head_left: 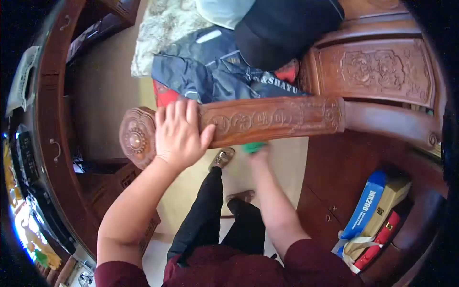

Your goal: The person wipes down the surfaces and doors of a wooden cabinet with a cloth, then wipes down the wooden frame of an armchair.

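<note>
My left hand [179, 135] lies over the carved wooden armrest [267, 118] near its rounded, flower-carved end, fingers wrapped over the far edge and thumb on the top face. Below the armrest's near edge, my right hand [260, 154] is partly hidden and a little blurred, closed on a green cloth [253, 147]. Behind the armrest, a dark blue jacket [205, 76] with white lettering lies on the seat, over something red [166, 95].
A black cap [287, 28] and a white fluffy cover [165, 33] are at the top. The carved backrest [377, 69] stands at the right. A blue box [366, 205] and red box [380, 241] sit lower right. A dark wooden cabinet [51, 105] is at the left.
</note>
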The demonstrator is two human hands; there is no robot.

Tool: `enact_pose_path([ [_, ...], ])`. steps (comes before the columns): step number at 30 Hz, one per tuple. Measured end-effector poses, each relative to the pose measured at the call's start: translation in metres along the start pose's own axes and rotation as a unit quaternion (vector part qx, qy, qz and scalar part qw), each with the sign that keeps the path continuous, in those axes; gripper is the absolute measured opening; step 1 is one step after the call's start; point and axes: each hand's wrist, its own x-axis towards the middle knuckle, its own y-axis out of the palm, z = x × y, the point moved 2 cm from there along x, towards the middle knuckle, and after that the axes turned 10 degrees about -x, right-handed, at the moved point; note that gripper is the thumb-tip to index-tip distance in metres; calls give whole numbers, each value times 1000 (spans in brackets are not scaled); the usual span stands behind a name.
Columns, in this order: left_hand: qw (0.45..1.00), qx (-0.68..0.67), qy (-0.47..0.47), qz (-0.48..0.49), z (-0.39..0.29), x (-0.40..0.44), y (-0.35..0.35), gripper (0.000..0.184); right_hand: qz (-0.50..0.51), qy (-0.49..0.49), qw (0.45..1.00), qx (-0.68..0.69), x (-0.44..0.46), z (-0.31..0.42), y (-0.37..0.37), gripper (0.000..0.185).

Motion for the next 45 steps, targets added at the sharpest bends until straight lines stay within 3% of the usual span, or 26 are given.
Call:
enact_pose_path([
  [1, 1000, -4, 2, -5, 0, 0, -1, 55, -69, -32, 994, 78, 17, 35, -5, 39],
  [2, 1000, -9, 3, -14, 0, 0, 0, 55, 51, -145, 985, -79, 30, 58, -1, 41],
  [3, 1000, -12, 6, -19, 0, -1, 0, 55, 143, -282, 928, -197, 41, 80, 4, 43],
  [4, 1000, -13, 7, -25, -1, -1, 0, 55, 142, -352, 897, -226, 51, 88, 10, 43],
  [7, 998, -9, 23, -49, 1, -2, 2, 56, -37, -310, 924, -219, 69, 63, 37, 42],
  [10, 999, -8, 6, -30, 1, -3, 4, 56, -50, -336, 888, -309, 51, 0, 71, 42],
  [14, 999, 11, 2, -41, -1, -5, 6, 56, 102, -274, 898, -329, -2, -100, 131, 42],
  [16, 999, 6, -2, -46, -2, -5, 5, 55, 216, -187, 915, -285, -28, -141, 153, 42],
  [19, 998, 11, -8, -64, 0, -7, 7, 53, 343, 16, 929, -141, -40, -166, 147, 41],
  [21, 997, 3, -8, -79, -1, -8, 4, 51, 274, 114, 952, -70, -27, -142, 106, 41],
  [23, 996, -7, -9, -83, -2, -9, 0, 48, 139, 134, 980, -43, -20, -81, 58, 31],
  [24, 995, -22, -8, -94, -2, -10, 0, 46, 104, 86, 990, -31, -27, -35, 46, 34],
  [25, 994, -25, -7, -110, 1, -11, 2, 45, 235, 19, 972, 2, 8, -13, 2, 33],
  [26, 994, -31, -11, -107, 1, -12, 1, 45, 46, 20, 999, 2, -5, 29, 15, 34],
  [27, 994, -38, -15, -104, 1, -13, 0, 45, -1, -13, 999, -51, -3, 56, 15, 32],
  [29, 989, -49, -14, -141, 5, -15, 5, 43, 212, 21, 977, 23, 59, 67, -13, 31],
  [30, 988, -62, -19, -138, 7, -17, 6, 44, 228, -4, 974, -10, 71, 68, -7, 31],
  [34, 980, -133, -51, -142, 13, -25, 9, 50, 82, -152, 962, -213, 66, 12, 28, 31],
  [37, 943, -199, -25, -265, 14, -46, 22, 49, 42, -203, 921, -329, 45, -42, 30, 32],
  [39, 926, -281, 43, -249, 14, -86, 33, 48, 29, -227, 888, -399, 33, -78, 36, 33],
  [41, 898, -366, 51, -240, 22, -151, 45, 45, 6, -282, 830, -482, 26, -121, 49, 34],
  [42, 896, -416, -12, -158, 28, -187, 65, 43, -11, -315, 792, -522, 22, -145, 60, 35],
  [43, 882, -461, -71, -74, 34, -227, 93, 40, -39, -386, 708, -589, 20, -171, 69, 35],
  [44, 894, -417, -120, -110, 39, -272, 121, 32, -80, -465, 601, -645, 15, -196, 79, 36],
  [45, 877, -437, -202, 12, 53, -302, 128, 28, -122, -539, 499, -668, 9, -221, 88, 37],
])
